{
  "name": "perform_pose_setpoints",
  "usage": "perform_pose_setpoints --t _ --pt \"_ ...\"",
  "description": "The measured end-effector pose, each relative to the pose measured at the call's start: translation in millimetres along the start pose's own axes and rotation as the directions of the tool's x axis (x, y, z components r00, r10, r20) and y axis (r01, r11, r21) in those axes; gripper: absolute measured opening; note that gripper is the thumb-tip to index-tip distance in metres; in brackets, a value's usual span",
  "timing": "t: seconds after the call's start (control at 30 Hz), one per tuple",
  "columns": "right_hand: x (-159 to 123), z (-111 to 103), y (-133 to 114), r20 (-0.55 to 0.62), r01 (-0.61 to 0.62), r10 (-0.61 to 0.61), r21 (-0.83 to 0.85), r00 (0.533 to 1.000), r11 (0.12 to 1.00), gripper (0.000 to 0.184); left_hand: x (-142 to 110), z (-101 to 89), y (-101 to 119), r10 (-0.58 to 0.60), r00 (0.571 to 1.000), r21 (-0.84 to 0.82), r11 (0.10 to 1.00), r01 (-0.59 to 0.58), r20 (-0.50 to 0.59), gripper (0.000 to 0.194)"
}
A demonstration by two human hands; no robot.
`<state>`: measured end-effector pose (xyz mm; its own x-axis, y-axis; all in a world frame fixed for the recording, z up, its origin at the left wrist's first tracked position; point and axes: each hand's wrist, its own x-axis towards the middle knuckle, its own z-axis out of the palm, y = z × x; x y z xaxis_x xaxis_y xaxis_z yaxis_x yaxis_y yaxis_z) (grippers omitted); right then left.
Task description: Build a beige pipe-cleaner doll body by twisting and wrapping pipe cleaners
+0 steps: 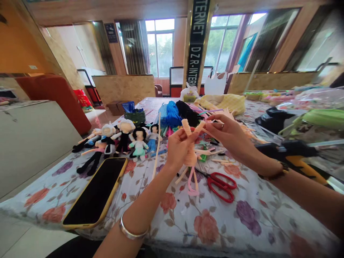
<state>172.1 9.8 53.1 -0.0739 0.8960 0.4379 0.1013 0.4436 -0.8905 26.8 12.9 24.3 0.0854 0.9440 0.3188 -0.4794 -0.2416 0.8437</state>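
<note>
A peach doll body [191,154] of wound pipe cleaner stands upright in my left hand [178,148], whose fingers are closed around its upper part. Two short limbs fork upward from it, and peach and pink pipe-cleaner ends hang below. Close by the right limb, my right hand [224,130] is closed in a pinch on what looks like a thin peach pipe cleaner, mostly hidden by the fingertips. Red-handled scissors [221,184] lie on the table just below the hands. Loose peach pipe cleaners [211,152] are scattered behind the doll body.
Several finished dolls [125,138] lie at the left, behind a yellow-cased phone [96,193]. Blue pipe-cleaner bundles [170,114] and a black bundle [188,114] lie at the back. A green bag [319,125] and a black-and-yellow tool [298,154] are at the right on the flowered tablecloth [150,215].
</note>
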Motion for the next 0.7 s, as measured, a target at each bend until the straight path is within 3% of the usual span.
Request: perform_pose_setpoints --t 0.13,0.27,0.37,0.57,0.7 --pt "1.2 -3.5 5.4 0.001 0.041 -0.042 -0.205 0.999 0.978 0.030 1.1 0.0 1.4 -0.028 0.998 -0.046 0.999 0.026 -0.055 0.025" --pt "1.1 -4.4 -0.1 0.075 0.175 -0.158 -0.477 0.985 0.861 0.027 1.2 -1.2 1.0 -0.050 0.997 -0.021 0.999 0.049 -0.063 0.020" --pt "1.3 -1.7 -5.5 0.106 0.222 -0.198 -0.582 0.974 0.782 0.024 0.4 -0.9 1.8 -0.080 0.995 -0.002 0.997 0.080 -0.056 0.017" --pt "3.0 0.9 -3.8 0.116 0.210 -0.175 -0.477 0.978 0.854 0.023 -0.3 2.3 11.0 -0.195 0.981 -0.026 0.980 0.195 -0.007 0.012" --pt "4.5 -1.1 0.4 0.098 0.202 -0.177 -0.393 0.979 0.897 0.024 1.1 1.9 16.4 -0.320 0.946 -0.028 0.946 0.322 0.060 0.025"
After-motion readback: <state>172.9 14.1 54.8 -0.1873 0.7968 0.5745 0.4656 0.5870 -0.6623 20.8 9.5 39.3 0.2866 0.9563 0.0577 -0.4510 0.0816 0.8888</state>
